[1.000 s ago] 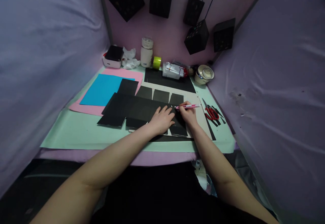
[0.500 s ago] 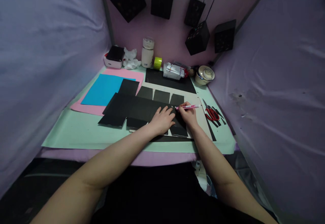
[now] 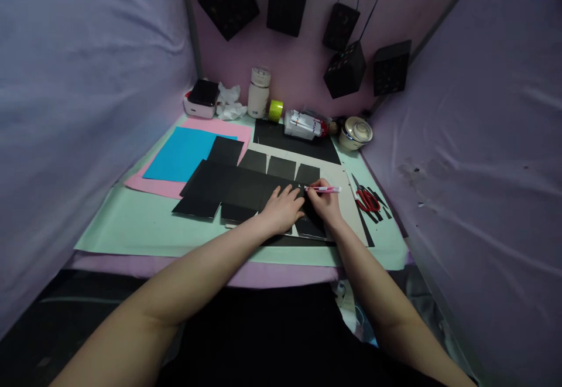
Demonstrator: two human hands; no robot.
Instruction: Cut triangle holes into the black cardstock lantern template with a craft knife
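Observation:
My left hand (image 3: 283, 208) lies flat on a cut black card sheet (image 3: 232, 185), its fingers spread. The sheet has slits and flaps along both long edges. Just right of it, my right hand (image 3: 324, 204) is closed around a slim pink-and-white pen (image 3: 331, 189), its tip close to the black card near my left fingers. The exact contact of the tip is too small to make out. Beneath the card is an off-white board (image 3: 351, 220), with more black card partly hidden under it.
Red-handled scissors (image 3: 367, 201) and black offcuts (image 3: 386, 213) lie at the right. Blue paper (image 3: 178, 153) rests on pink paper (image 3: 136, 181) at the left. Along the back stand a white bottle (image 3: 259, 94), yellow tape (image 3: 276, 110) and a lidded pot (image 3: 356, 133). Black boxes (image 3: 345, 71) hang above.
The pen has tilted a little in my right hand, its back end slightly lower and nearer. My left hand stays flat on the card. The whole view has shifted slightly.

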